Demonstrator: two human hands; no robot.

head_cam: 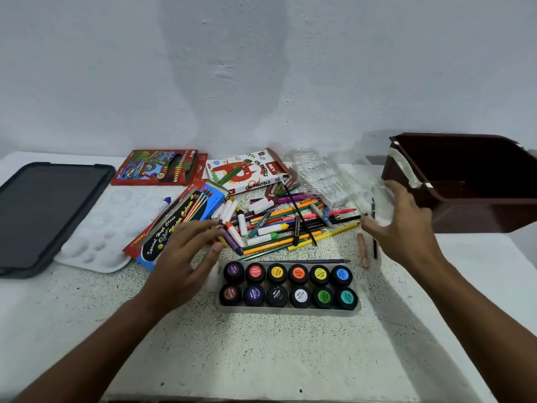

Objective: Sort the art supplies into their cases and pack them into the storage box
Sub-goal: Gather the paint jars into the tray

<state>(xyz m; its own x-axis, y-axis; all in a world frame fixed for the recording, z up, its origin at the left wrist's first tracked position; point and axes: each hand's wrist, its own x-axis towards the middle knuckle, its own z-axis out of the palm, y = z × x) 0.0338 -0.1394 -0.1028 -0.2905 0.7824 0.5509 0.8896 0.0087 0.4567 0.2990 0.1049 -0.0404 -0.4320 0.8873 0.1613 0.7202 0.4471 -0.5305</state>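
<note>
Twelve poster paint pots sit in their clear tray [356, 311], nearest the camera, lids on. Behind the tray lies the loose heap of pencils, pastels and brushes [279, 225]. Left hand [186, 257] hovers at the heap's left edge, fingers spread, gripping nothing. Right hand [404, 228], right of the heap, is open against a clear plastic insert [334, 175]; any hold is unclear. Brown storage box [465, 181] stands right of the tray, open. Risk: a sweep rolls the stray crayon [363, 250] off, or knocks the pots.
</note>
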